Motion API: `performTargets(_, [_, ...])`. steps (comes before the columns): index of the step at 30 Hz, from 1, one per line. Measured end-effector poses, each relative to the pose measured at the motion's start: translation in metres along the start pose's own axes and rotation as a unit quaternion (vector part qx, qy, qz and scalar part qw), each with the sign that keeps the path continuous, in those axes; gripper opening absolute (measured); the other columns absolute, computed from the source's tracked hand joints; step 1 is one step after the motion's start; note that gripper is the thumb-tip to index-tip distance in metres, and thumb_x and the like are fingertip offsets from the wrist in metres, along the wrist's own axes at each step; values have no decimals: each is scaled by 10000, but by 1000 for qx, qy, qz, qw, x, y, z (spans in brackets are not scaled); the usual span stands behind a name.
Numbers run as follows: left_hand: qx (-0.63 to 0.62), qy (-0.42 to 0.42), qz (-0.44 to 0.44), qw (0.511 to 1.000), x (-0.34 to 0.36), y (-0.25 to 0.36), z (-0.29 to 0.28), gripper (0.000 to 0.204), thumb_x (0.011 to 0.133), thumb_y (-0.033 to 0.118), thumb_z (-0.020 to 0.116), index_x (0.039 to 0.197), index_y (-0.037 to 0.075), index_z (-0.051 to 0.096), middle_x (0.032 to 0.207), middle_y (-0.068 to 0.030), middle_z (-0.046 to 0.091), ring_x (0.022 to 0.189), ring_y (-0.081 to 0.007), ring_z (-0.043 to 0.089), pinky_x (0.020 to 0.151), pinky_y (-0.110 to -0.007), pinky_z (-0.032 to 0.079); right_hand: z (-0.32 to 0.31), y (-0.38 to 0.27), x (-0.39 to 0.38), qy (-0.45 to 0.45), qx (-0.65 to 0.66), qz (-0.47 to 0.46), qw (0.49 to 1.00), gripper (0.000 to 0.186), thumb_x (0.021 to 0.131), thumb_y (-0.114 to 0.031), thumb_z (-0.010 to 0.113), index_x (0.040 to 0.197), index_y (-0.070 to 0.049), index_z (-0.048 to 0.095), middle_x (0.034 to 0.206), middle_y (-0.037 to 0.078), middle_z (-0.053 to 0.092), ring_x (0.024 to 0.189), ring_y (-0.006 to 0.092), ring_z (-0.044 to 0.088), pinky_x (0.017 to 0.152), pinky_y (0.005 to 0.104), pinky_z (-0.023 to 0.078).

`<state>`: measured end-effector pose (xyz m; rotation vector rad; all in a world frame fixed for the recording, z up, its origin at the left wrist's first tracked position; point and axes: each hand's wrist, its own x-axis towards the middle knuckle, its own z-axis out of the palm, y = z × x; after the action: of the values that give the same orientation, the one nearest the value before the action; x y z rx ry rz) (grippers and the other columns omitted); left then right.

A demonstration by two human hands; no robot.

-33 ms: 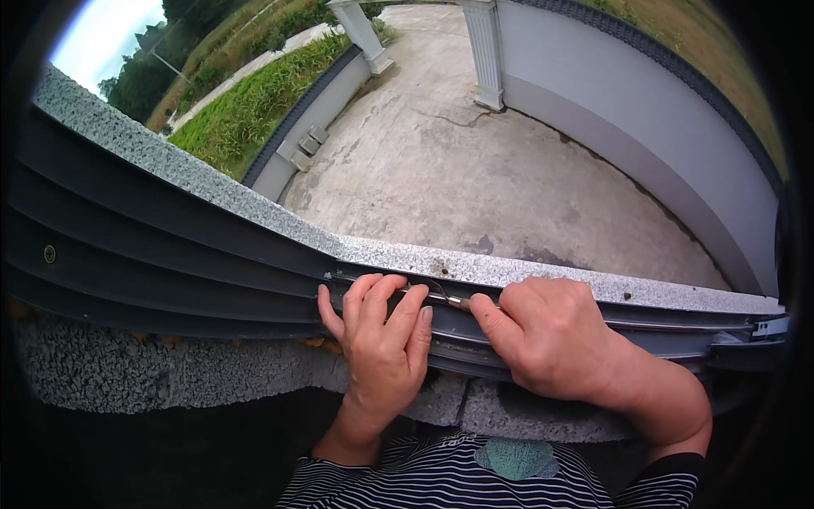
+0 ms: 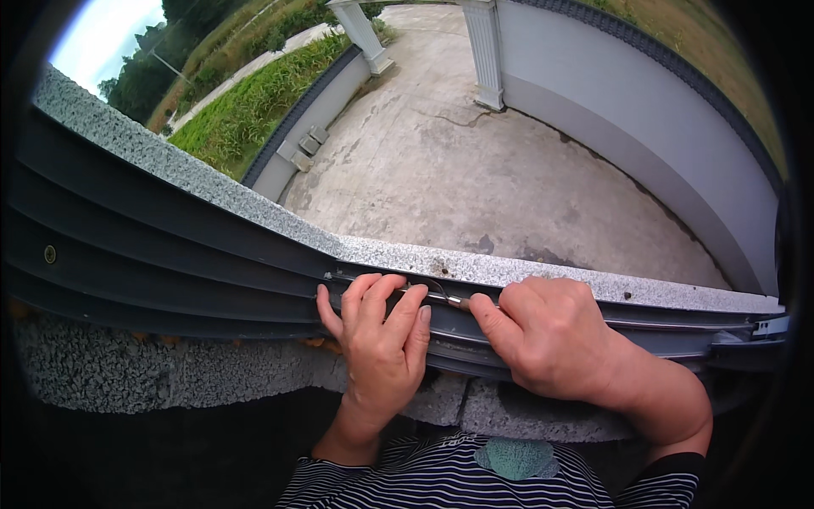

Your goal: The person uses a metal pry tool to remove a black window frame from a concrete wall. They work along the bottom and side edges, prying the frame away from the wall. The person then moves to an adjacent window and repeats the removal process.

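My left hand (image 2: pixel 377 348) rests with bent, spread fingertips on the dark metal window track (image 2: pixel 170 220), touching or just over a thin metal rod (image 2: pixel 443 297) that lies along a groove. Beside it, to the right, my right hand (image 2: pixel 551 339) is closed, thumb forward, on the end of that rod-like tool; its grip hides most of that end. A thin dark curved strip (image 2: pixel 437 285) arches over the rod between the hands. What lies under my left fingertips is partly hidden.
A speckled stone sill (image 2: pixel 526 266) runs beyond the track; rough blocks (image 2: pixel 127 373) lie on the near side. Below is a concrete yard (image 2: pixel 449 187) with walls (image 2: pixel 636 119), gate columns (image 2: pixel 487 55) and grass (image 2: pixel 212 127). A metal fitting (image 2: pixel 767 327) sits at the track's right end.
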<state>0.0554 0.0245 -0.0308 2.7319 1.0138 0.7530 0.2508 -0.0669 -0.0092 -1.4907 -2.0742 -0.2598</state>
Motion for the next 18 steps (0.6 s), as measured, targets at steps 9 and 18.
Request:
performTargets(9, [2, -23, 14, 1000, 4, -7, -4, 215, 916, 227, 704, 1093, 112, 744, 1125, -43, 621, 1167, -257, 528, 1116, -665, 149, -2, 1, 1, 0, -4, -29, 1000, 251, 745, -122, 657, 936, 41, 674, 653, 45, 526, 569, 179, 584, 431, 313, 459])
performTargets(18, [-2, -31, 15, 999, 6, -4, -6, 224, 919, 191, 684, 1110, 76, 708, 1127, -42, 633, 1157, -257, 537, 1116, -662, 138, -3, 3, 2, 13, 10, -43, 999, 268, 755, -115, 664, 958, 60, 682, 661, 42, 534, 573, 180, 586, 432, 313, 457])
